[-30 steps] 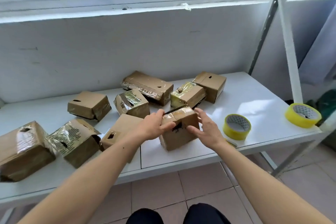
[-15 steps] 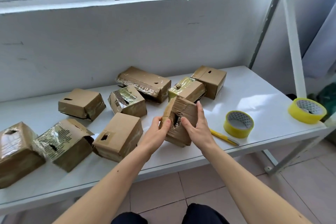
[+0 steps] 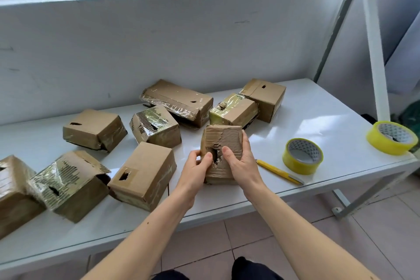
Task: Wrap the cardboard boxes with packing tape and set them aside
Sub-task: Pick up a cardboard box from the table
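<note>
A: What's in the hands?

B: One small cardboard box (image 3: 221,143), stood on end near the front edge of the white desk (image 3: 318,116). Taped face toward the person, a ragged hole torn in it.

A: And the grip?

B: Left hand (image 3: 195,173) curled on the box's left side, thumb laid on the face just beside the hole. Right hand (image 3: 241,163) wrapped round the right edge, thumb on the face at the hole's other side. Both clasp it; its lower edge seems to sit on the desk.

A: Other boxes?

B: Eight more, spread left and behind. A plain box (image 3: 143,175) just left of the left wrist. Further left a crumpled foil-taped box (image 3: 68,184), touching a large box (image 3: 13,193) cut by the frame edge. Behind: a squat box (image 3: 94,128), a striped taped box (image 3: 155,126), a long flat box (image 3: 177,101), a yellow-taped box (image 3: 234,112) right behind the held one, and a corner box (image 3: 264,98) against it.

A: Tape?

B: Two yellow rolls. Near roll (image 3: 302,155) lies flat, right of the hands. Far roll (image 3: 392,137) sits at the desk's right corner. A yellow cutter (image 3: 278,171) lies between the right hand and the near roll, touching neither.
</note>
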Demonstrator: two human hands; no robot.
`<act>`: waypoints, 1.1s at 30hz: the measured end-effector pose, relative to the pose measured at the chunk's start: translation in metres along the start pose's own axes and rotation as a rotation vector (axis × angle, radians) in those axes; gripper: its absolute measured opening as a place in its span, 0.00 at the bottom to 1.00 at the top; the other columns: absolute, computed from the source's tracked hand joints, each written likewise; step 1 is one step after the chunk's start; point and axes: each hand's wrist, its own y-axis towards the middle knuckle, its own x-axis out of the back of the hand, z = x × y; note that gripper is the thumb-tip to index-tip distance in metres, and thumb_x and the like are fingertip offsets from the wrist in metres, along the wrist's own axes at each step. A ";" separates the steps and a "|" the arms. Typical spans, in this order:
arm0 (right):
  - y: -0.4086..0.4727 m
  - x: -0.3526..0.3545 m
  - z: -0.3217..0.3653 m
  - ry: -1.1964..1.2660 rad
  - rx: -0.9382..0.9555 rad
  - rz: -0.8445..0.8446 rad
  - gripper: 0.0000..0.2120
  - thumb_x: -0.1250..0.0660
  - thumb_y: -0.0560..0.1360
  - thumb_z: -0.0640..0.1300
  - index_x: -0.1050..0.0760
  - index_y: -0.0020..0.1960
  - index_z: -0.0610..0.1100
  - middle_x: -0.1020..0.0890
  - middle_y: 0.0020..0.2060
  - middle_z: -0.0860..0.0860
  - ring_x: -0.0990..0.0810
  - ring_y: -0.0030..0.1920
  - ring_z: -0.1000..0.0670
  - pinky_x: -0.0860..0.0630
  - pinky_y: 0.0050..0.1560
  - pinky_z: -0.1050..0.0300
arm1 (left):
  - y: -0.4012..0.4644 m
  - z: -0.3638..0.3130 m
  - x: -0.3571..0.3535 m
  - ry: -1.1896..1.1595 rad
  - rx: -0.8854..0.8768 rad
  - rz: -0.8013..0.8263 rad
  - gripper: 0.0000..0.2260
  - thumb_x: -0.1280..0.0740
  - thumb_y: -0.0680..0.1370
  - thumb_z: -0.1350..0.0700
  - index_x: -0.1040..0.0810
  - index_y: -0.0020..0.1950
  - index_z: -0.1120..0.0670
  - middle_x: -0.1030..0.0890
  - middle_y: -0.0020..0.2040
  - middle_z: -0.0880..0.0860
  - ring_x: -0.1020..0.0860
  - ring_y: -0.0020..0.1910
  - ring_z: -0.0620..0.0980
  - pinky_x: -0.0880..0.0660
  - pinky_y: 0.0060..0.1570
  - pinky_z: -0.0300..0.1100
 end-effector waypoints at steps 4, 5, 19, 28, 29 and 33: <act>0.003 -0.003 -0.001 0.029 -0.013 -0.003 0.41 0.36 0.64 0.71 0.50 0.72 0.74 0.28 0.67 0.50 0.25 0.64 0.49 0.25 0.65 0.44 | 0.001 0.002 -0.007 -0.003 -0.004 -0.008 0.11 0.42 0.85 0.51 0.25 0.64 0.53 0.17 0.56 0.52 0.18 0.53 0.46 0.22 0.52 0.40; 0.003 -0.004 -0.001 0.041 -0.020 -0.010 0.40 0.36 0.64 0.71 0.50 0.71 0.75 0.28 0.67 0.50 0.24 0.64 0.49 0.25 0.65 0.43 | 0.002 0.002 -0.009 -0.024 -0.004 -0.013 0.11 0.41 0.85 0.51 0.25 0.64 0.53 0.17 0.56 0.52 0.18 0.54 0.47 0.22 0.53 0.41; 0.001 -0.001 0.004 0.090 -0.060 -0.021 0.40 0.34 0.63 0.71 0.46 0.72 0.72 0.28 0.67 0.52 0.26 0.66 0.48 0.26 0.65 0.43 | 0.012 -0.011 0.018 -0.267 0.041 -0.068 0.29 0.20 0.61 0.65 0.25 0.59 0.67 0.17 0.53 0.66 0.16 0.46 0.57 0.18 0.45 0.47; 0.001 -0.001 0.001 0.123 -0.072 -0.001 0.41 0.33 0.64 0.70 0.45 0.73 0.71 0.28 0.67 0.52 0.26 0.66 0.49 0.25 0.65 0.43 | 0.013 -0.012 0.019 -0.437 0.190 0.042 0.19 0.27 0.71 0.69 0.23 0.61 0.63 0.15 0.45 0.57 0.16 0.40 0.51 0.18 0.40 0.42; 0.001 -0.001 0.002 0.131 -0.067 0.007 0.40 0.32 0.65 0.68 0.45 0.74 0.69 0.28 0.67 0.52 0.26 0.66 0.49 0.25 0.65 0.43 | 0.014 -0.011 0.019 -0.449 0.199 0.057 0.17 0.27 0.72 0.69 0.23 0.60 0.62 0.15 0.45 0.57 0.16 0.40 0.51 0.19 0.42 0.42; 0.001 0.000 0.004 0.171 -0.032 0.006 0.34 0.31 0.77 0.53 0.44 0.78 0.59 0.26 0.67 0.52 0.24 0.64 0.51 0.24 0.65 0.46 | 0.015 -0.013 0.017 -0.459 0.202 0.090 0.12 0.30 0.74 0.69 0.20 0.56 0.61 0.15 0.44 0.57 0.16 0.40 0.52 0.18 0.43 0.43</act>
